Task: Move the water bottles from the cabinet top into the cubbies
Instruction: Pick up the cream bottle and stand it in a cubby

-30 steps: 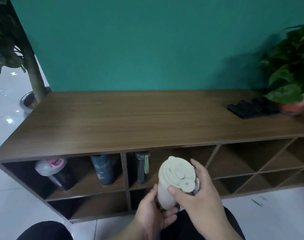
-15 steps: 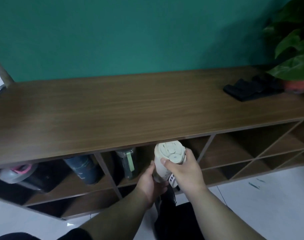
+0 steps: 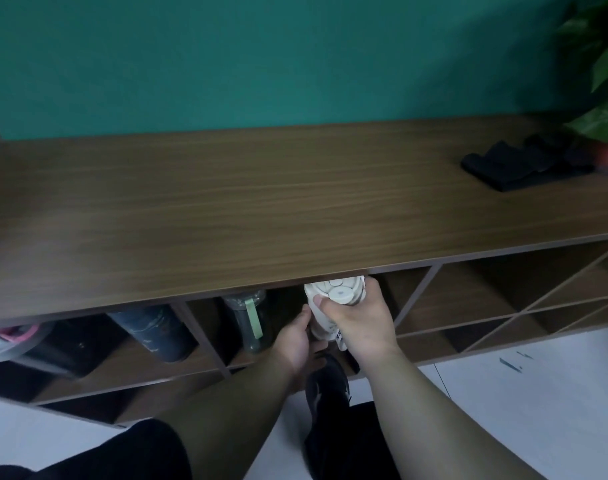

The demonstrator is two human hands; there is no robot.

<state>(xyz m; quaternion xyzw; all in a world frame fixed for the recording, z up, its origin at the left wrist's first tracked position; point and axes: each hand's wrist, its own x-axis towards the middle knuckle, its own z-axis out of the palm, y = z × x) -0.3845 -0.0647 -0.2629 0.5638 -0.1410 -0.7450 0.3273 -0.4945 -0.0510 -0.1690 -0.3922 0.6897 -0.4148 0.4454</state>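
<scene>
A cream bottle (image 3: 333, 296) stands upright at the mouth of the second upper cubby, its lid just under the edge of the wooden cabinet top (image 3: 261, 209). My right hand (image 3: 359, 323) grips it near the lid and my left hand (image 3: 294, 342) holds its lower side. In the same cubby, to the left, stands a dark clear bottle with a green strap (image 3: 249, 320). The first cubby holds a dark blue bottle (image 3: 153, 332) and a grey bottle with a pink lid (image 3: 11, 337), both leaning.
A black cloth (image 3: 517, 166) lies at the cabinet top's right end, beside a potted plant (image 3: 607, 109). Diagonal cubbies (image 3: 503, 306) fill the cabinet's right half. A teal wall stands behind. My black shoe (image 3: 327, 386) rests on the white floor below.
Both hands have carried the cream bottle forward and in under the cabinet top's edge, into the cubby mouth. My head has come closer and lower over the cabinet.
</scene>
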